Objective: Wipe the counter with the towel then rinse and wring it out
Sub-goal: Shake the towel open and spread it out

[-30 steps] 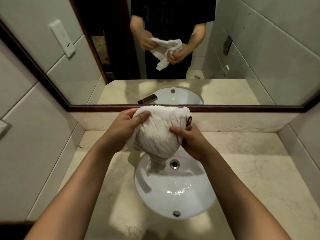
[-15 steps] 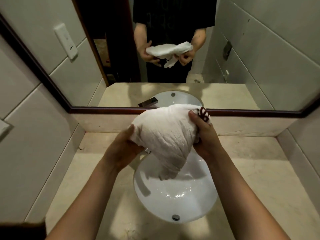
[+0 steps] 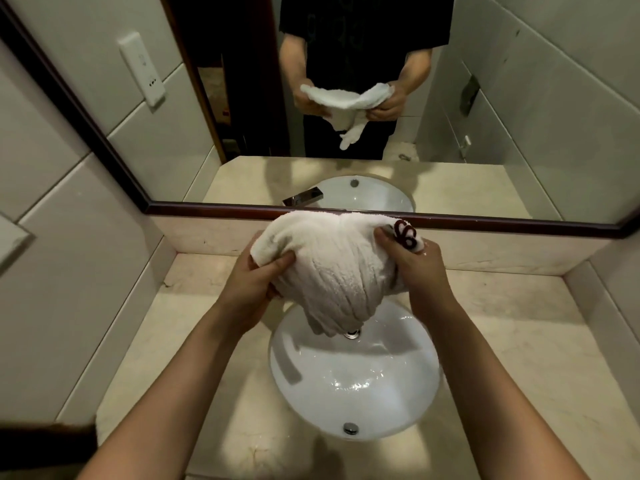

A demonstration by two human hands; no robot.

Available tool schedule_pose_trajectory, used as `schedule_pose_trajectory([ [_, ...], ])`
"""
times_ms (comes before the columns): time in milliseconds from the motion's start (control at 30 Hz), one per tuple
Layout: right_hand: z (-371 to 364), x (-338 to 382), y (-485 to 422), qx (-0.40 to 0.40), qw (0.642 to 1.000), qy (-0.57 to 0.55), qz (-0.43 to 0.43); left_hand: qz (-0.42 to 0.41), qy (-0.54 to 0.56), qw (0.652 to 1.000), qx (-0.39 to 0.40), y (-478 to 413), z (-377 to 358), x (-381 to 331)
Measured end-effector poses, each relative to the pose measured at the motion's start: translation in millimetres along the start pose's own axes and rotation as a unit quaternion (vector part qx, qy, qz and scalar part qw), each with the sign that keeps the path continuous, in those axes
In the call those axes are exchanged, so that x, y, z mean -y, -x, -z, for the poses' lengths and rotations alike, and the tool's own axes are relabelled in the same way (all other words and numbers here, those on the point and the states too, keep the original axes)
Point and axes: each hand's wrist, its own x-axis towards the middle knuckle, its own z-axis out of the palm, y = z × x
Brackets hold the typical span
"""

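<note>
A white towel (image 3: 332, 268) with a dark red embroidered mark at its right corner hangs bunched above the white oval sink (image 3: 356, 386). My left hand (image 3: 258, 280) grips its left end, thumb over the cloth. My right hand (image 3: 415, 268) grips the right end near the mark. The towel's lower tip dangles over the drain (image 3: 352, 333). The beige marble counter (image 3: 512, 341) surrounds the basin. The tap itself is hidden behind the towel.
A dark-framed mirror (image 3: 346, 211) runs along the back and reflects the person, the towel and the tap (image 3: 304, 197). Tiled walls close in left and right. A white wall plate (image 3: 142, 69) sits on the left wall. A low backsplash (image 3: 485, 252) lines the counter.
The towel has been spread wider between my hands. My left hand shifted from beneath the cloth to gripping its left end, and both hands stay over the sink.
</note>
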Motion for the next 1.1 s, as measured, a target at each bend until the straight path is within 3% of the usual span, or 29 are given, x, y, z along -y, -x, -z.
schedule_pose_trajectory([
  [167, 23, 14, -6, 0.091, 0.985, 0.144, 0.012, -0.108, -0.123, 0.985, -0.054, -13, 22, -20],
  [300, 38, 25, -13, 0.185, 0.967, 0.172, -0.024, -0.109, -0.121, 0.985, -0.057, -16, 24, -32],
  [667, 62, -1, -21, 0.178, 0.962, 0.203, -0.041, -0.122, -0.148, 0.980, 0.047, -11, 16, -45],
  [867, 85, -10, -23, 0.203, 0.965, 0.165, 0.000, -0.171, -0.192, 0.966, 0.004, -8, 14, -49],
  [1100, 104, -17, -28, 0.245, 0.963, 0.104, -0.032, -0.178, -0.174, 0.969, -0.001, -5, 23, -51],
])
